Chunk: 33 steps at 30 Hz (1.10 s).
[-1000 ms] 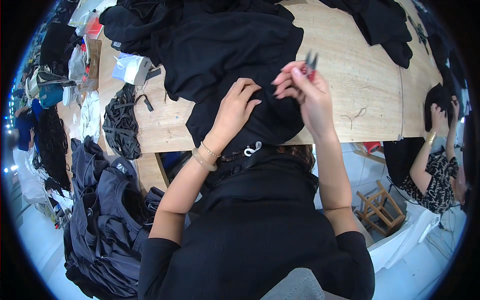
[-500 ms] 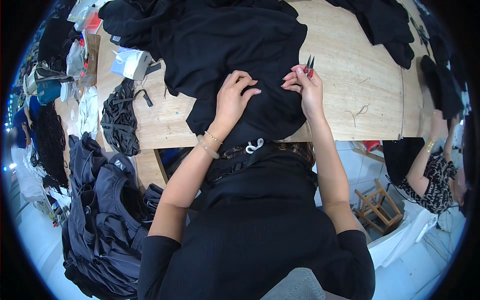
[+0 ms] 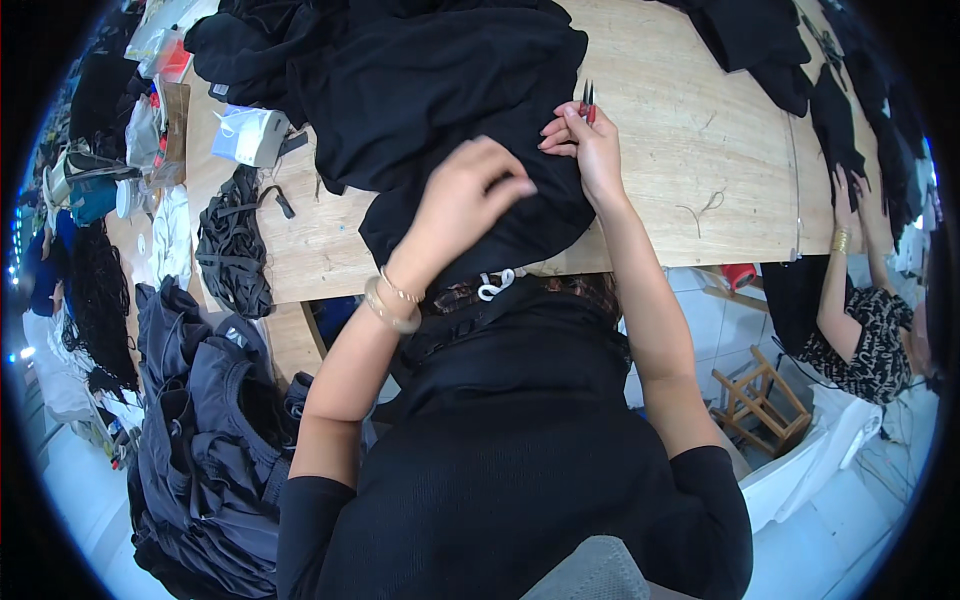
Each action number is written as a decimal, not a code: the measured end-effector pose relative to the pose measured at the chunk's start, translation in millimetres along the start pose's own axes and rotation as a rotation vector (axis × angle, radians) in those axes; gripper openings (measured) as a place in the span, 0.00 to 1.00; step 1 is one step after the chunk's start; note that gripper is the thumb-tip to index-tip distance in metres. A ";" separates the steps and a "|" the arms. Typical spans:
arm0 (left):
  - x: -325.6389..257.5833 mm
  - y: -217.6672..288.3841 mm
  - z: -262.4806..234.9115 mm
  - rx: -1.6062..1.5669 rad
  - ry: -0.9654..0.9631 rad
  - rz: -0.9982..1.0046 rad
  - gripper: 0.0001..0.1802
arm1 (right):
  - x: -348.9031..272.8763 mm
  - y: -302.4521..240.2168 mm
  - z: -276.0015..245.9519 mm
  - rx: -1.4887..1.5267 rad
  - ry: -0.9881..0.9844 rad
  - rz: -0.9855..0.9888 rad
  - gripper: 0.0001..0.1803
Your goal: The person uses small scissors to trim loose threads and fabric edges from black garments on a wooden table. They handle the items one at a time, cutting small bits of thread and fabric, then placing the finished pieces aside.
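Note:
A black garment (image 3: 430, 100) lies spread over the wooden table in front of me, its near end draping at the table edge. My right hand (image 3: 590, 150), at the garment's right side, holds small thread snips (image 3: 590, 110) with red handles. Their dark blades point away from me, past the fingers. Over the near part of the cloth is my left hand (image 3: 472, 195), blurred by motion, its thumb apart from the fingers and nothing visible between them. Bracelets circle the left wrist.
Left on the table (image 3: 660, 200) are a tissue box (image 3: 250, 135) and a bundle of dark straps (image 3: 235, 245). Dark garments (image 3: 215, 410) are heaped at my left. More black cloth (image 3: 750, 50) lies far right. Another person (image 3: 870, 320) works at the right, near a wooden stool (image 3: 762, 405).
My left hand has lifted from its pinch-like pose on the cloth, its thumb and fingers now apart. My right hand still holds the snips. The view has shifted slightly; the other person's hands have reached farther forward.

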State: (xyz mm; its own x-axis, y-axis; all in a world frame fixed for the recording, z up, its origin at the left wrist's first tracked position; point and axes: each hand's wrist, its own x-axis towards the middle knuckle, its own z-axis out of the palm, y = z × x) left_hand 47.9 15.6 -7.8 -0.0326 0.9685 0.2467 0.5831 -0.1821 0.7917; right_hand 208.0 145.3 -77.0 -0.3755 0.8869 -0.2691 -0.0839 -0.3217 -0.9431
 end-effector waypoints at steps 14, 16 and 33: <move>-48.7 0.9 41.5 0.259 -0.359 0.311 0.08 | 1.0 -6.5 -4.3 0.052 -0.029 0.049 0.11; -49.4 1.4 42.2 0.337 -0.395 0.347 0.09 | 0.1 -12.5 -5.1 0.092 -0.029 0.046 0.11; -53.8 -12.6 46.9 0.036 -0.205 0.202 0.07 | -130.1 -59.9 -70.9 -0.763 -0.007 -0.096 0.14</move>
State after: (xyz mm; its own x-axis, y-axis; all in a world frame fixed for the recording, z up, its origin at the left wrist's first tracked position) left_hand 80.4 -26.3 -57.3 0.2495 0.9282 0.2761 0.5899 -0.3717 0.7168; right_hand 327.3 72.7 0.7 -0.4050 0.8964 -0.1800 0.5425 0.0771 -0.8365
